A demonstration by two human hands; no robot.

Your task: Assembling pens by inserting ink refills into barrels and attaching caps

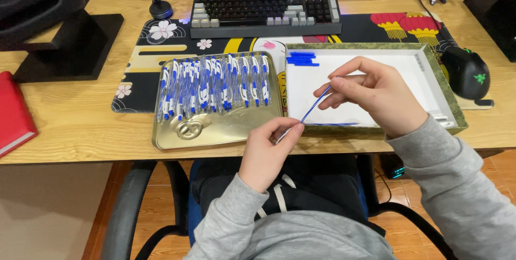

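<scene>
My left hand [267, 151] and my right hand [376, 94] together hold a thin blue pen refill [310, 112], one at each end, above the front edge of the desk. The left fingers pinch its lower tip, the right fingers its upper end. To the left lies a gold metal tray [215, 131] with several blue-and-white pens [212, 85] in a row. Under my right hand is a shallow white-lined box [454, 112] holding several blue refills [302, 59] at its far left corner and one more refill [333, 124] near its front edge.
A keyboard [266, 10] sits at the back on a patterned desk mat [145, 61]. A black mouse [465, 72] lies right of the box. A red book [13, 115] is at the left edge, black stands [59, 29] behind it.
</scene>
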